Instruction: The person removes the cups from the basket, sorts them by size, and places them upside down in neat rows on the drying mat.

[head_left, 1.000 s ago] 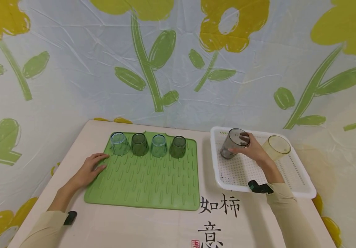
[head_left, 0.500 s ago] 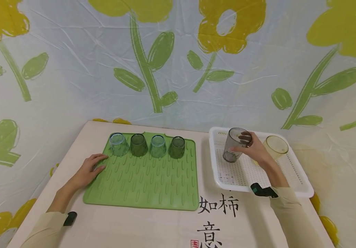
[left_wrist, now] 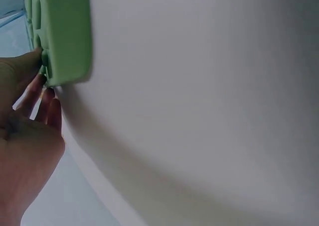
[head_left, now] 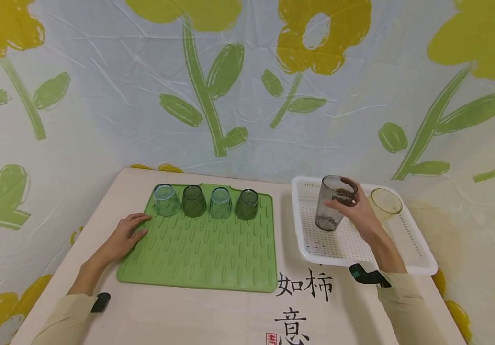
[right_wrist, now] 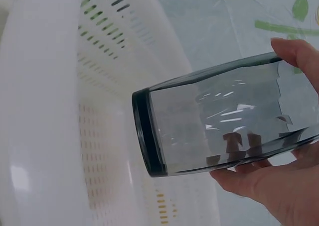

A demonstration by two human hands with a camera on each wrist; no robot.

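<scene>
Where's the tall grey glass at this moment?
In the head view, the tall grey glass is on the right side, held in the right hand over the white basket, between the green mat and the yellow glass.

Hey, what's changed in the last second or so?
In the head view, the grey glass has shifted slightly right and looks less slanted; the right grip, already holding it, moved along. Nothing was newly taken or let go. The left grip stays at the edge of the green mat; the four glasses on it, the yellow glass and the white basket stayed put.
</scene>
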